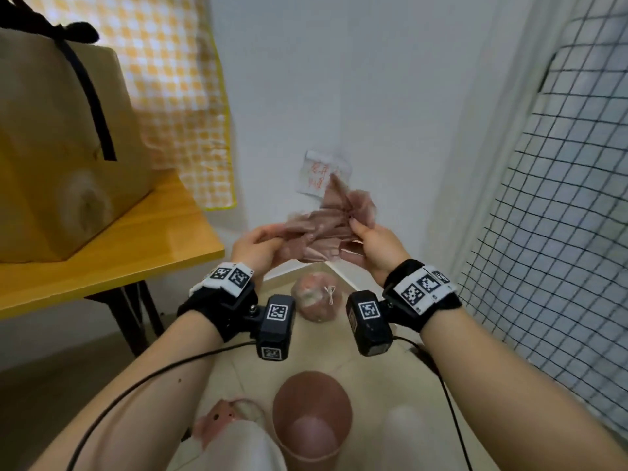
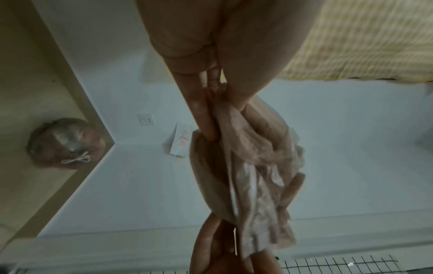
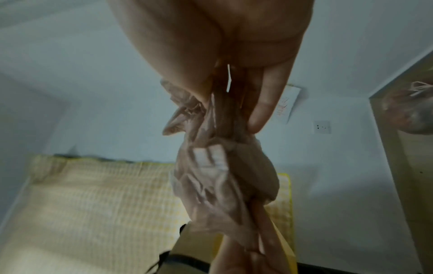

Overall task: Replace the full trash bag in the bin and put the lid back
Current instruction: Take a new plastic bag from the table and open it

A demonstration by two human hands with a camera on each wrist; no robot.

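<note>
1. The landmark is the bin point(image 1: 311, 416), a pinkish-brown round bin standing open on the floor directly below the person, its rim bare and the inside visible to the bottom.
2. Above and beyond the bin, both hands hold a crumpled, thin pinkish new bag point(image 1: 326, 229) in the air; it touches nothing but the hands.
3. The left hand point(image 1: 253, 248) grips the bag's left end, fingers and thumb curled round a gathered bunch of film.
4. The right hand point(image 1: 375, 248) pinches the bag's right end between thumb and fingers, loose folds fanning above it.
5. The full bag point(image 1: 316, 297), tied with a pale string bow, lies on the floor beyond the bin, near the corner where the two walls meet, well apart from the bin's rim.
6. Just left of the bin on the floor lies a pink object that may be the lid point(image 1: 221, 419); it is partly hidden by the person's leg, so this is uncertain.
7. Left of the bin, the edge of a wooden table point(image 1: 112, 280) overhangs the floor; to its right stands a wire mesh panel point(image 1: 557, 205). The bin sits in the floor strip between them.
</note>
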